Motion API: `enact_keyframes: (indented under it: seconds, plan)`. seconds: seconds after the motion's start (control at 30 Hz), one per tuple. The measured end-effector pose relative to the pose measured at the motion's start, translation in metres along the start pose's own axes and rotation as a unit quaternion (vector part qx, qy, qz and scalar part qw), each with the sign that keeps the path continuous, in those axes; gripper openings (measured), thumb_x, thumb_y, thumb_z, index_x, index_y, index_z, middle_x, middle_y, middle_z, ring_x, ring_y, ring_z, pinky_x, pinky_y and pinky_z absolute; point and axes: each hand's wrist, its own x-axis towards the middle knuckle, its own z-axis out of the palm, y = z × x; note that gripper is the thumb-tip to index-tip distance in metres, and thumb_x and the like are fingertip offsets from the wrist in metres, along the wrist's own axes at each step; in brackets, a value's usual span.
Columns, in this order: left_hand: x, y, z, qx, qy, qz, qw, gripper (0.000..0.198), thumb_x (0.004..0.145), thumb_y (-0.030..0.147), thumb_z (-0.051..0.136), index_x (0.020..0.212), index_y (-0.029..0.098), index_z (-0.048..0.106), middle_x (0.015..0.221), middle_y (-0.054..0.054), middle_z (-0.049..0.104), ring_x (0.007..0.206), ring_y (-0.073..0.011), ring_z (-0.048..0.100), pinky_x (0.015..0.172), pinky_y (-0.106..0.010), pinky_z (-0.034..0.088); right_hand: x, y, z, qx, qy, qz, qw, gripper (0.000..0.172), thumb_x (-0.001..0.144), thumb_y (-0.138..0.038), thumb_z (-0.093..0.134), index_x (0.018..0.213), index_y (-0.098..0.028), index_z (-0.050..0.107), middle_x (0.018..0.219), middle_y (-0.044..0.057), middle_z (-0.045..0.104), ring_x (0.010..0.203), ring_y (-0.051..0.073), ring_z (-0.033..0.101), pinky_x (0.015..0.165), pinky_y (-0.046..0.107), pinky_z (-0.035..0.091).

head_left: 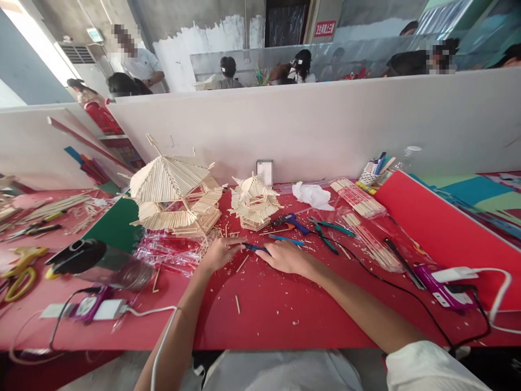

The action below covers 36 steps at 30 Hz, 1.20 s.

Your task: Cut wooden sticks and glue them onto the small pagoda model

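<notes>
My left hand (223,253) and my right hand (285,256) are close together low over the red table, at the middle. Between them lies a slim dark blue tool (255,248); its kind is unclear. My right fingers are closed over its near end. My left fingers are pinched at its other end, and what they grip there is too small to tell. Just beyond stands a small pavilion model (255,203) made of thin wooden sticks. A larger stick pavilion (171,190) with a peaked roof stands to the left.
Right of my hands lie a blue glue gun (296,222), green-handled pliers (328,233), a blue pen (286,240) and bagged sticks (372,241). A bottle (109,266) lies at left, near power strips (95,305). Scraps dot the red table (260,326). Behind the white partition (309,125), people sit.
</notes>
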Motion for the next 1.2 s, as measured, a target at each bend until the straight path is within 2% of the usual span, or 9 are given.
enact_keyframes:
  seconds: [0.13,0.27,0.4,0.53,0.63,0.7,0.8,0.93,1.2]
  plan:
    - [0.001,-0.007,0.001,-0.063,-0.028,-0.025,0.997,0.039,0.093,0.051,0.068,0.110,0.018,0.082,0.103,-0.010,0.082,0.093,-0.0276,0.077,0.085,-0.036,0.061,-0.012,0.000,-0.004,-0.008,-0.004,0.013,1.000,0.053,0.108,-0.052,0.036,0.109,-0.016,0.073,0.103,0.019,0.080,0.099,0.036,0.076,0.080,0.038,0.049]
    - [0.000,-0.008,-0.006,-0.054,-0.056,-0.018,0.997,0.036,0.097,0.049,0.064,0.109,0.020,0.082,0.097,-0.009,0.080,0.078,-0.0209,0.073,0.073,-0.031,0.058,-0.028,0.004,-0.004,-0.019,-0.005,0.022,1.000,0.050,0.109,-0.050,0.037,0.110,-0.014,0.073,0.106,0.020,0.079,0.102,0.037,0.075,0.083,0.039,0.049]
    - [-0.001,-0.007,-0.013,0.040,-0.028,0.012,0.999,0.034,0.098,0.047,0.061,0.103,0.023,0.083,0.099,-0.010,0.076,0.087,-0.0225,0.070,0.080,-0.033,0.057,-0.039,0.012,-0.001,-0.015,0.002,0.047,0.999,0.050,0.109,-0.050,0.035,0.110,-0.014,0.071,0.102,0.019,0.079,0.099,0.036,0.075,0.080,0.038,0.048]
    - [-0.002,-0.008,-0.018,0.080,-0.016,-0.005,0.997,0.035,0.100,0.045,0.057,0.109,0.023,0.082,0.105,-0.011,0.077,0.096,-0.0262,0.071,0.086,-0.036,0.056,-0.043,0.015,0.007,0.003,0.063,0.086,0.994,0.041,0.109,-0.045,0.038,0.116,-0.014,0.064,0.106,0.017,0.078,0.096,0.033,0.074,0.078,0.036,0.046]
    - [-0.003,-0.009,-0.017,0.076,-0.003,-0.023,0.997,0.036,0.099,0.042,0.055,0.119,0.023,0.078,0.114,-0.011,0.077,0.102,-0.0276,0.072,0.090,-0.038,0.056,-0.043,0.010,0.016,0.006,0.101,0.088,0.991,0.032,0.107,-0.037,0.043,0.118,-0.013,0.061,0.110,0.016,0.074,0.099,0.032,0.071,0.083,0.038,0.046]
    - [-0.002,-0.010,-0.016,0.059,0.005,-0.032,0.998,0.035,0.098,0.041,0.056,0.119,0.022,0.077,0.114,-0.011,0.078,0.101,-0.0273,0.073,0.090,-0.038,0.056,-0.042,0.005,0.021,-0.008,0.114,0.081,0.990,0.030,0.104,-0.036,0.047,0.117,-0.013,0.060,0.114,0.018,0.071,0.105,0.034,0.067,0.089,0.042,0.046]
    - [-0.001,-0.013,-0.011,0.006,0.027,-0.058,0.998,0.034,0.094,0.043,0.062,0.117,0.020,0.074,0.106,-0.010,0.079,0.096,-0.0267,0.075,0.082,-0.035,0.057,-0.040,-0.002,0.027,-0.024,0.122,0.081,0.989,0.032,0.101,-0.038,0.052,0.118,-0.012,0.059,0.120,0.021,0.067,0.112,0.036,0.061,0.097,0.047,0.045]
    - [-0.001,-0.014,-0.007,-0.056,0.060,-0.067,0.994,0.031,0.091,0.047,0.069,0.103,0.019,0.070,0.093,-0.008,0.079,0.088,-0.0245,0.075,0.074,-0.030,0.056,-0.038,-0.005,0.030,-0.030,0.121,0.098,0.987,0.035,0.097,-0.040,0.058,0.116,-0.011,0.060,0.121,0.022,0.065,0.113,0.036,0.058,0.098,0.050,0.046]
    - [-0.001,0.000,-0.004,-0.003,0.060,-0.034,0.998,0.031,0.094,0.049,0.066,0.101,0.020,0.074,0.095,-0.007,0.078,0.085,-0.0214,0.073,0.076,-0.029,0.055,-0.035,-0.002,0.037,-0.040,0.119,0.103,0.987,0.041,0.095,-0.043,0.063,0.120,-0.010,0.061,0.121,0.023,0.063,0.115,0.039,0.056,0.098,0.054,0.046]
